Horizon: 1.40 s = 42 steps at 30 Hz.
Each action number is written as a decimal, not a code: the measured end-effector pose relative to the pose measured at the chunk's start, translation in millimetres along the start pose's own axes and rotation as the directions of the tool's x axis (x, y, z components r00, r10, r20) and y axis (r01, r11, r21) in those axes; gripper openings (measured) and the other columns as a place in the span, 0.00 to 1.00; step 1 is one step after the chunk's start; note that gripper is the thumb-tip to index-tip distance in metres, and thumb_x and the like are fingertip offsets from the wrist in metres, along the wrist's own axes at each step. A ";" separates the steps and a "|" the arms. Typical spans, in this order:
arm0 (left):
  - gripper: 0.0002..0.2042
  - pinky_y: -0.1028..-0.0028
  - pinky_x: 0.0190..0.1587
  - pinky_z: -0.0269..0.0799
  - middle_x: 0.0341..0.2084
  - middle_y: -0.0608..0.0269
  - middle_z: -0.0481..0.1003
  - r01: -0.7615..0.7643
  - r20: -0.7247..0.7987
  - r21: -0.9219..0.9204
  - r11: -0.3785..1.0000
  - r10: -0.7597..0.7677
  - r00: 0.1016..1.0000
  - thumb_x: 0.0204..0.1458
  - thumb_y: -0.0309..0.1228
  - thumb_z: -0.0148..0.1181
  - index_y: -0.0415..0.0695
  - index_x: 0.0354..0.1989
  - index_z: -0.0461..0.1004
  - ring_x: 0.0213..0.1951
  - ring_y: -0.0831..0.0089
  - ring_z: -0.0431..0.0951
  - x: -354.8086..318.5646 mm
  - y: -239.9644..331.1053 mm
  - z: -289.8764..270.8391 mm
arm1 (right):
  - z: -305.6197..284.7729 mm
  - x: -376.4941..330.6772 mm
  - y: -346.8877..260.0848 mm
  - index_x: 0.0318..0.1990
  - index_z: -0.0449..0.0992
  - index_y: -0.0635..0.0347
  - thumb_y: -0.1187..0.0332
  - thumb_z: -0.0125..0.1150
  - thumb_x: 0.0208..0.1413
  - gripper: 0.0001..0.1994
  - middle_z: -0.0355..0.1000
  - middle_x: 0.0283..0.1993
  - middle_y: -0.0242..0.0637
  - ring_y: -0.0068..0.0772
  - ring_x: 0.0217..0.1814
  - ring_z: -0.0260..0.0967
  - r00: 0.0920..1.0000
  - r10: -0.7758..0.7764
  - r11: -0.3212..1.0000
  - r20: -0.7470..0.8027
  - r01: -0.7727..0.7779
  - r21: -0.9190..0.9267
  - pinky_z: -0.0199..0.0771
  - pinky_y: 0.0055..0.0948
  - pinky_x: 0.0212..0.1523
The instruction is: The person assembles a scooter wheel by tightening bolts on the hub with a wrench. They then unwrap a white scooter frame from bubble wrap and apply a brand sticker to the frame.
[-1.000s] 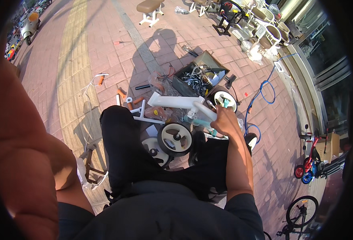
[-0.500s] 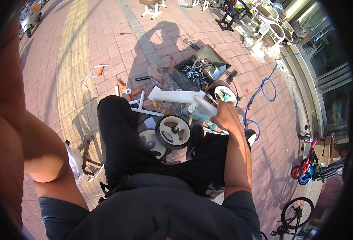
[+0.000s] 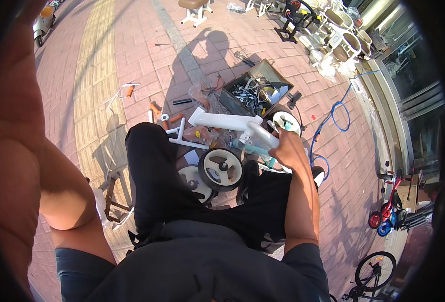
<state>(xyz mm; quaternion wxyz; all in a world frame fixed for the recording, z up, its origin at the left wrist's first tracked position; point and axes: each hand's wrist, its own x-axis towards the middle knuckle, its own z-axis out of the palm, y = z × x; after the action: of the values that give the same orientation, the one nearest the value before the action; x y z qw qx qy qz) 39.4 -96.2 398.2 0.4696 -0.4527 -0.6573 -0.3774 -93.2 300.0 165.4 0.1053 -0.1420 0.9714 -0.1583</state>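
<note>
My left arm is raised close along the left edge, and the fingers of my left hand [image 3: 13,90] are cut off or hidden. My right hand [image 3: 289,149] is closed round the far right end of a white child's bicycle frame [image 3: 222,120], which lies tilted between my knees. Beyond that hand stands a small white wheel [image 3: 286,122] with a black tyre. In front of me, a cream-spoked wheel [image 3: 213,173] rests partly over another wheel [image 3: 190,182]. A white handlebar [image 3: 182,132] lies left of the frame, near orange grips [image 3: 175,118].
An open metal toolbox [image 3: 237,111] full of bolts and tools sits beyond the frame. A blue hose [image 3: 315,139] curls over the paving on the right. White chair-like parts [image 3: 346,43] are heaped at the far right, and small bikes [image 3: 387,214] stand by the wall.
The view has shifted slightly, so everything sits a little further right and lower. My right hand still grips the frame, and my left arm stays raised.
</note>
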 end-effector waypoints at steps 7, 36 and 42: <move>0.15 0.70 0.50 0.75 0.40 0.55 0.81 0.958 0.131 -0.202 0.204 -0.964 0.232 0.65 0.39 0.61 0.36 0.40 0.80 0.38 0.70 0.81 -114.2 -45.5 87.1 | -5.5 -5.7 -5.6 0.48 0.77 0.68 0.71 0.76 0.38 0.26 0.80 0.37 0.48 0.42 0.39 0.78 0.996 0.079 0.864 -0.032 -0.052 0.501 0.76 0.35 0.46; 0.12 0.61 0.45 0.80 0.36 0.49 0.79 0.744 -0.085 -0.668 -0.003 -0.993 -0.080 0.61 0.30 0.60 0.31 0.43 0.77 0.38 0.58 0.83 -204.0 -236.0 141.1 | 74.1 38.2 -27.8 0.36 0.77 0.61 0.51 0.54 0.72 0.21 0.73 0.29 0.31 0.22 0.28 0.68 0.944 0.253 0.397 0.214 -0.303 0.866 0.69 0.24 0.31; 0.16 0.63 0.47 0.79 0.39 0.46 0.78 0.555 0.135 -0.832 0.017 -0.963 0.232 0.57 0.30 0.64 0.28 0.47 0.77 0.42 0.59 0.80 -222.6 -241.4 99.8 | 205.6 65.3 38.7 0.33 0.80 0.70 0.52 0.54 0.66 0.24 0.79 0.34 0.53 0.56 0.38 0.77 0.904 0.225 0.845 0.364 -0.368 0.389 0.75 0.45 0.44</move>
<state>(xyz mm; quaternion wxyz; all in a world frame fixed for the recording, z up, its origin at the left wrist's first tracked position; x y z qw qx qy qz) -184.1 -131.4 140.3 0.0768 -0.0286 -0.4246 -0.9017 -112.5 257.9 -48.8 0.3071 0.0172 0.8903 -0.3358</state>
